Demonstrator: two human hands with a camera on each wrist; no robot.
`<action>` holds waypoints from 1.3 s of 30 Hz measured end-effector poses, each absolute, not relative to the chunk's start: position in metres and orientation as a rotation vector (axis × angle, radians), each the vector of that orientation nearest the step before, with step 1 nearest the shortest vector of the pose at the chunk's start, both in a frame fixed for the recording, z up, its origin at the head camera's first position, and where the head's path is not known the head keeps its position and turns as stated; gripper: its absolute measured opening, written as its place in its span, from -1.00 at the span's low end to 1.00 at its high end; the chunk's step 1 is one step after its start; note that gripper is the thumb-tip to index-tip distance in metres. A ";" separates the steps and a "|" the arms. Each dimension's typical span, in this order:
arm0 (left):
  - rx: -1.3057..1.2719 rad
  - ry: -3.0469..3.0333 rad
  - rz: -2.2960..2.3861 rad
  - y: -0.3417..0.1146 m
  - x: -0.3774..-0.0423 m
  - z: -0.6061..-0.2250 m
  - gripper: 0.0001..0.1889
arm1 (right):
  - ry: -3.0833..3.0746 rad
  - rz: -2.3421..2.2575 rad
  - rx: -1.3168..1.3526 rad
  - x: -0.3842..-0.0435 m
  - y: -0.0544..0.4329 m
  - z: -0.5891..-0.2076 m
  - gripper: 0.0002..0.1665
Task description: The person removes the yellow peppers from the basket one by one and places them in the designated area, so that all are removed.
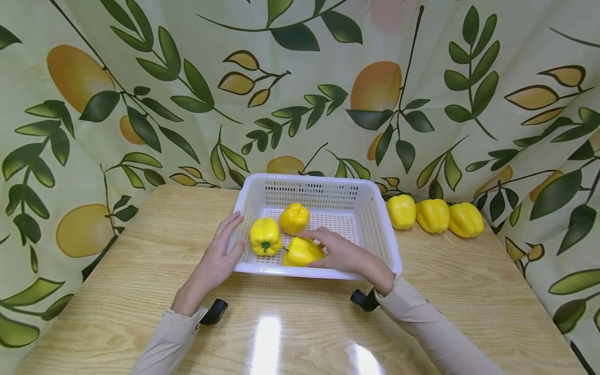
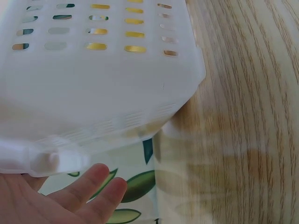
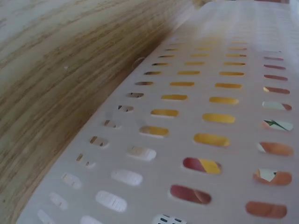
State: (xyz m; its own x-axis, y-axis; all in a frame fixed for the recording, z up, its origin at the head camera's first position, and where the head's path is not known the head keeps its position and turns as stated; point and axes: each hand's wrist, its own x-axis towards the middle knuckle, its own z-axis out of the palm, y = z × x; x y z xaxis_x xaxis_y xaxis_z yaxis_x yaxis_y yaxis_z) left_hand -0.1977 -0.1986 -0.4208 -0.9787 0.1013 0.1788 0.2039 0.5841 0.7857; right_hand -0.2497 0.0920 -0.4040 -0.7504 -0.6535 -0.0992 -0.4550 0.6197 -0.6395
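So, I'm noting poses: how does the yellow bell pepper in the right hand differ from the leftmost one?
The held bell pepper points its stem left; the leftmost bell pepper points it toward the person. The right hand grips the held one; neither hand touches the leftmost one. Both are yellow, green-stemmed, inside the white basket.

The left sleeve [image 1: 169,341] and right sleeve [image 1: 428,325] are long, plain and light beige, with soft creases in the cloth; each ends in a cuff at the wrist. A stubby black left wrist camera [image 1: 214,312], its housing smooth and rounded, projects from the inner side of one cuff; a matching black right wrist camera [image 1: 364,300] projects from the other. The left hand [image 1: 221,255] and right hand [image 1: 338,251] are bare.
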 end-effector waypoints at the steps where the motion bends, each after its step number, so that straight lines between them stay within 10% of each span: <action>1: -0.260 -2.693 -1.359 -0.199 -0.198 -0.421 -0.39 | 2.534 -0.845 -0.886 -0.250 0.092 -0.404 -0.21; 39: -0.284 -2.677 -1.345 -0.198 -0.197 -0.422 -0.39 | 2.569 -0.833 -0.767 -0.253 0.095 -0.406 -0.04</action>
State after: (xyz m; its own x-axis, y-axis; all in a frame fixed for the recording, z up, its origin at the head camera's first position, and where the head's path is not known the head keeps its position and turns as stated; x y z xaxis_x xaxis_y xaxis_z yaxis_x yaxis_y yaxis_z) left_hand -0.1972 -0.1983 -0.4216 -0.9735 0.1080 0.2016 0.2263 0.5844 0.7793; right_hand -0.2532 0.0949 -0.4058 -0.7998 -0.5832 -0.1420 -0.3889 0.6836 -0.6176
